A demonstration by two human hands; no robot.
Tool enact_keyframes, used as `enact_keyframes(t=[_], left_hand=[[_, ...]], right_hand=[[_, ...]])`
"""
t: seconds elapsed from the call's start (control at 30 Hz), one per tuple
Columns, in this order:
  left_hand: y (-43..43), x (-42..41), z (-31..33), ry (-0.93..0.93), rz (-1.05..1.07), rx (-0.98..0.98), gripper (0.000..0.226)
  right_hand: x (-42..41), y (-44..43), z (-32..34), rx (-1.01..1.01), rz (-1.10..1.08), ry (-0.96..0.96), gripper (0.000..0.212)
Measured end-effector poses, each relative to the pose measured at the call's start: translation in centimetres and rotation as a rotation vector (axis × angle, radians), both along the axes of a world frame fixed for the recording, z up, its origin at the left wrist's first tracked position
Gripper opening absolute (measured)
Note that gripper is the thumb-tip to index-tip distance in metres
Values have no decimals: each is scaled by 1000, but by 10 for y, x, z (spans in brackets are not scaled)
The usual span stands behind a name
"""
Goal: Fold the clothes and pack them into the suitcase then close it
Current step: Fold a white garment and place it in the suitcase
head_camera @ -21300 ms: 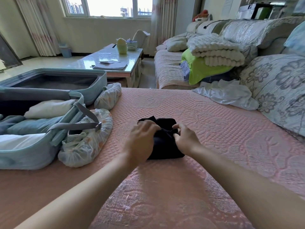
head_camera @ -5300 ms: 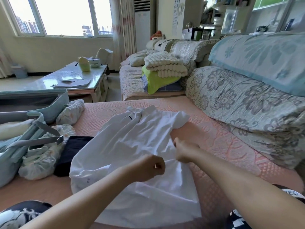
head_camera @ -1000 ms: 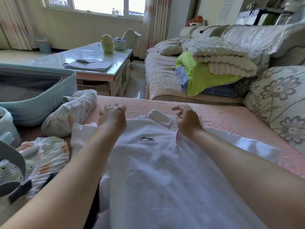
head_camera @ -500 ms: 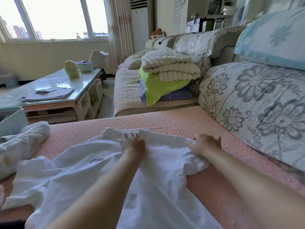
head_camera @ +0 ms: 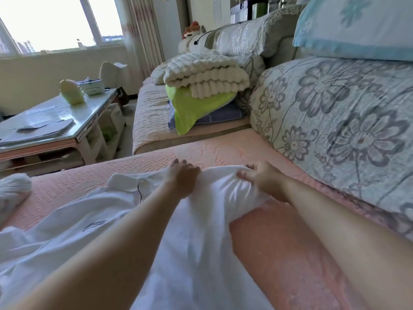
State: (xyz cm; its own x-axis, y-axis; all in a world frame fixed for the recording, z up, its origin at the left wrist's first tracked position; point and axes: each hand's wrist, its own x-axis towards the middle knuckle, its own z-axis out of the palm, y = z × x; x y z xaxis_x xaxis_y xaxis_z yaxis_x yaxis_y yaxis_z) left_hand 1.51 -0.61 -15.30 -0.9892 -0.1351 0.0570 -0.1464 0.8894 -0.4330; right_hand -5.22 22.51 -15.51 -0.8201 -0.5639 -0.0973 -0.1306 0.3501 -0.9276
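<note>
White polo shirt (head_camera: 196, 247) spread rumpled across the pink quilted cover (head_camera: 279, 253) in the lower centre, small dark chest logo at lower left, collar at centre, left hand (head_camera: 182, 181) pressing flat near it, right hand (head_camera: 264, 182) pinching the bunched sleeve edge at centre right.

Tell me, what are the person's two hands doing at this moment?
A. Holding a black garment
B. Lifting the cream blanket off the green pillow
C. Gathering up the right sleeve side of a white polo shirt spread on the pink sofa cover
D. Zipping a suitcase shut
C: the left hand presses near the collar and the right hand bunches the white polo shirt at its edge, on the pink sofa cover.
</note>
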Motion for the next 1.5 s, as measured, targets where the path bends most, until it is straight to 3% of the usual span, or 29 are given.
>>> enact_keyframes(t=[0.07, 0.13, 0.23, 0.3, 0.37, 0.43, 0.5, 0.53, 0.6, 0.7, 0.83, 0.97, 1.27, 1.33, 1.5], left_hand=[[1, -3, 12, 201, 59, -121, 35], [7, -9, 21, 346, 137, -88, 35], [19, -18, 14, 346, 296, 371, 36], [24, -13, -2, 271, 308, 741, 50], [28, 0, -16, 176, 258, 851, 63], [30, 11, -24, 102, 214, 750, 65], [29, 24, -30, 32, 221, 615, 65], [29, 31, -32, 4, 235, 584, 64], [31, 48, -35, -40, 253, 598, 60], [39, 77, -34, -65, 216, 595, 60], [65, 126, -21, 72, 44, 487, 58], [103, 181, -10, 91, -66, 602, 59], [143, 328, -11, 57, -235, 584, 49], [148, 357, -9, 0, -220, 571, 55], [151, 411, -11, -83, -264, 537, 89]], right_hand=[[-11, 2, 4, 39, -203, 160, 17], [-18, 3, 8, 252, -375, 477, 20], [-13, 2, 11, 642, -433, 883, 22], [-6, 0, 3, 853, -378, 1039, 40], [4, -2, -3, 686, -295, 1193, 46], [17, -6, -9, 439, -92, 1309, 40], [32, -9, -12, 485, 216, 1166, 42], [37, -9, -13, 641, 307, 1016, 48], [40, -4, -15, 968, 302, 774, 60], [48, 6, -8, 1116, 235, 720, 63], [87, 22, 8, 1007, 216, 826, 50], [143, 45, 11, 968, 212, 821, 44], [266, 107, 9, 1035, 182, 495, 69], [290, 111, 11, 958, 245, 482, 66], [308, 134, 14, 850, 197, 571, 31]])
